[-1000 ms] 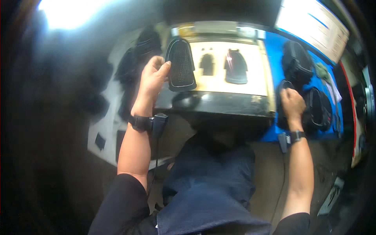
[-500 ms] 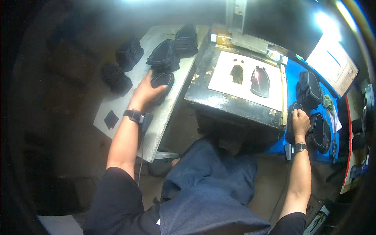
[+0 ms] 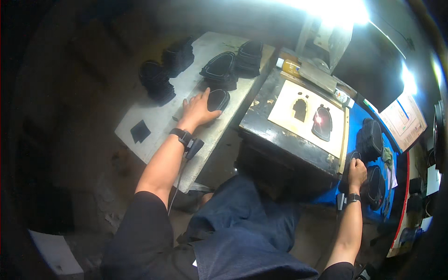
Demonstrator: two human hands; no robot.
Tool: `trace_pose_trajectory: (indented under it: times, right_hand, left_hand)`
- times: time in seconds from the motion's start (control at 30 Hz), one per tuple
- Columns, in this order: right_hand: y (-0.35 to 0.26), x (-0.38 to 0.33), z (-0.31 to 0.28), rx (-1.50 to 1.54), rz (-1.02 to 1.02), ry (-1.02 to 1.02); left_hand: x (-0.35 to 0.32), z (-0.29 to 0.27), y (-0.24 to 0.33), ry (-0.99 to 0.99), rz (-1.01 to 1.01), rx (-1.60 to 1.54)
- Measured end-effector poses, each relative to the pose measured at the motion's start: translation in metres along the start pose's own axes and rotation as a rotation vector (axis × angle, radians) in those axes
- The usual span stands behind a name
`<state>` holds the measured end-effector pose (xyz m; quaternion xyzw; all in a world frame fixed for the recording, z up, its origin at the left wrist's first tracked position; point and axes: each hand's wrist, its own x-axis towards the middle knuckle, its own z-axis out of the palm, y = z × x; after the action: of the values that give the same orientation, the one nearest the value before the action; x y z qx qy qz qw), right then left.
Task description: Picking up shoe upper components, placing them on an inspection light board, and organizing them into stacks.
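At the left table, my left hand [image 3: 198, 109] lies with thumb and fingers spread against a stack of black rounded panels [image 3: 218, 100] with a pale outline, shaped like shoe parts. On the right, the fingers of my right hand [image 3: 358, 173] are closed at the top edge of a similar black panel [image 3: 353, 157]; how many layers they grip is hidden. Between my hands, a dark panel [image 3: 322, 123] lies on a cream board [image 3: 284, 108], with a bright red-white spot of light on it. Beside it is a dark cut-out shape [image 3: 299, 109].
More black stacks stand on the pale left table [image 3: 163, 123], with a small dark piece [image 3: 140, 132] near its left edge. Further stacks [image 3: 370, 139] rest on the blue surface [image 3: 330, 192]. A bottle [image 3: 291, 68] and a roll of tape [image 3: 341, 96] sit behind the board.
My view has shifted, so the tables appear lower and turned. My left hand stays by its stack with its fingers more spread. The right hand remains at the panel. The light spot on the board panel is brighter.
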<state>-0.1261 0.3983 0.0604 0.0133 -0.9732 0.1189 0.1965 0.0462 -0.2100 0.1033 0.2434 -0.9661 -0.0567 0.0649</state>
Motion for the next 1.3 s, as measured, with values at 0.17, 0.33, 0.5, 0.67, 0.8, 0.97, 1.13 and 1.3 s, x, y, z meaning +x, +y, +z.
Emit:
trace_pose_trajectory:
  times: [0.17, 0.33, 0.5, 0.67, 0.8, 0.97, 1.13, 1.3]
  right_hand:
    - [0.0, 0.0, 0.001, 0.009, -0.004, -0.002]
    - [0.003, 0.001, 0.003, -0.029, -0.021, 0.012]
    - [0.008, 0.003, 0.007, 0.017, -0.021, 0.007]
    - [0.011, 0.005, 0.009, 0.001, -0.013, -0.015]
    - [0.01, 0.004, 0.008, 0.014, -0.001, -0.021]
    - [0.008, 0.004, 0.008, 0.023, -0.003, -0.036]
    - [0.012, 0.006, 0.01, 0.003, 0.003, -0.031]
    - [0.011, 0.004, 0.009, 0.003, 0.0, -0.014]
  left_hand:
    - [0.013, 0.003, -0.014, 0.183, 0.014, -0.234]
    - [0.025, 0.007, -0.054, 0.111, -0.12, -0.55]
    - [0.008, 0.013, -0.09, -0.033, -0.184, -0.576]
    - [-0.007, 0.015, -0.068, -0.009, -0.063, -0.475]
    - [-0.008, 0.011, -0.042, -0.07, -0.025, -0.315]
    - [-0.013, 0.019, -0.025, 0.022, -0.09, -0.269]
    - [-0.013, 0.019, -0.017, 0.013, -0.092, -0.275]
    - [0.018, 0.011, -0.034, 0.165, -0.232, -0.475]
